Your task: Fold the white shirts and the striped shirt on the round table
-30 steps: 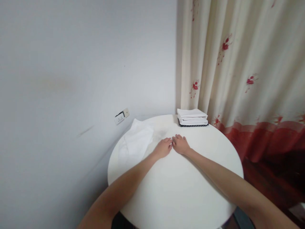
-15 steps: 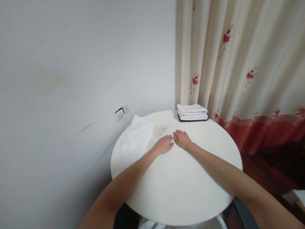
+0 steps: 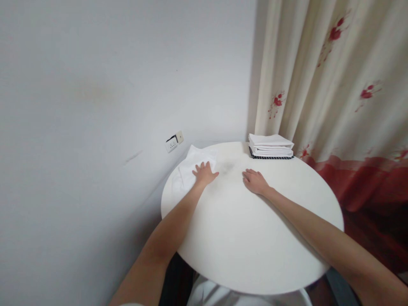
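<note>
My left hand (image 3: 205, 173) is over the right part of a white cloth (image 3: 186, 172), its fingers spread. Whether it presses on the fabric I cannot tell. The cloth lies loosely at the left of the round white table (image 3: 255, 238), with one corner pointing up toward the wall. My right hand (image 3: 255, 182) rests on the bare tabletop right of the middle, fingers stretched out and close together, with nothing held. A grey smudge (image 3: 227, 168) shows on the table between the two hands.
At the table's far edge sits a stack of folded white cloths (image 3: 270, 145) on a black-and-white patterned base (image 3: 272, 157). A wall with a socket (image 3: 171, 145) borders the left side. A flowered curtain (image 3: 306, 85) hangs behind on the right.
My left hand has moved left from beside my right hand to over the cloth, and its fingers have spread. The right hand stays on the table. The whole view has shifted slightly.
</note>
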Demonstrator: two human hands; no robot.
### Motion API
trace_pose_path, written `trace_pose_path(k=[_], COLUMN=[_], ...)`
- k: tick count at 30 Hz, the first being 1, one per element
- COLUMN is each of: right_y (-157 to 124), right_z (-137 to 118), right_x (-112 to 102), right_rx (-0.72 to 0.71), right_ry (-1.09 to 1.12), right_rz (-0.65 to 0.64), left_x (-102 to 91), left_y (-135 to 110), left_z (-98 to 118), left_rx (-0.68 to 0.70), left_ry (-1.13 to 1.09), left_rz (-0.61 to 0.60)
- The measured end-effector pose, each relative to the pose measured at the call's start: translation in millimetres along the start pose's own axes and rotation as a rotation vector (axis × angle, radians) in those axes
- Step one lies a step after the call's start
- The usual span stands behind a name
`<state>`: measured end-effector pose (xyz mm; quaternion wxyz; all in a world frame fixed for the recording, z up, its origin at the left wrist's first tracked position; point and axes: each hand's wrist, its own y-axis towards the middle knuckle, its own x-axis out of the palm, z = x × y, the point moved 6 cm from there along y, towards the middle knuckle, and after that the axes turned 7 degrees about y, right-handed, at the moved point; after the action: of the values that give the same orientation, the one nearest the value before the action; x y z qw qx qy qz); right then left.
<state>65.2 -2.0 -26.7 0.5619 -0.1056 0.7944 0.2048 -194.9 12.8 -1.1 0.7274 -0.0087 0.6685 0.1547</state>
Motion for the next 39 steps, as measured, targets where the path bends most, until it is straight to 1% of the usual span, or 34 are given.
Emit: trace_pose_path(k=[3,5,7,11,15,18,22,24,26,28,29,32,34,36,39], right_y=[-0.5,-0.7,-1.1,-1.8,-1.6,-1.5,-1.9,-1.8,-1.5,-1.2,-1.0,-0.7,-0.8,-0.7,0.2], right_z=[0.3,0.4,0.1,-0.4,-0.5,-1.1,-2.0,-2.1,-2.2,-2.2,-2.2,-2.1,-1.7,-1.1,0.3], right_x=[0.0,0.2,0.4,0.7,1.7,1.0,-0.8,-1.7,-2.2,-2.1,-1.9,-1.2,-1.1,-1.0,0.7], right_rx=[-0.002,-0.001,-0.004,-0.008,-0.017,-0.021,-0.019,-0.02,-0.025,-0.032,-0.034,-0.033,-0.03,-0.028,-0.022], right_ry=[-0.01,-0.014,-0.015,-0.014,-0.012,-0.01,-0.005,-0.006,-0.01,-0.014,-0.015,-0.013,-0.009,-0.004,0.02], right_rz=[0.009,0.01,0.005,0.001,-0.001,-0.001,-0.017,-0.012,0.003,0.015,0.017,0.013,0.013,0.019,0.034], left_x=[3.3,0.7,-2.4,-7.9,-18.3,-31.3,-48.4,-53.4,-53.9,-47.5,-40.9,-13.5,-0.7,3.5,1.6], left_y=[3.0,8.4,15.0,24.7,25.0,22.2,18.3,16.2,13.0,9.0,6.9,0.5,-2.8,-4.0,-3.8], left_z=[2.2,1.7,-1.3,-14.8,-30.7,-35.0,-30.8,-27.8,-24.0,-16.9,-12.2,1.6,7.4,10.9,13.2], left_rx=[0.014,0.02,0.023,0.01,0.001,0.02,0.028,0.015,0.013,0.04,0.054,0.077,0.09,0.119,0.157], left_ry=[0.008,-0.027,-0.071,-0.137,-0.24,-0.334,-0.429,-0.45,-0.465,-0.428,-0.373,-0.115,0.001,0.03,0.007], left_rz=[0.038,0.084,0.103,0.092,0.117,0.194,0.333,0.382,0.405,0.372,0.324,0.116,0.037,0.022,0.012])
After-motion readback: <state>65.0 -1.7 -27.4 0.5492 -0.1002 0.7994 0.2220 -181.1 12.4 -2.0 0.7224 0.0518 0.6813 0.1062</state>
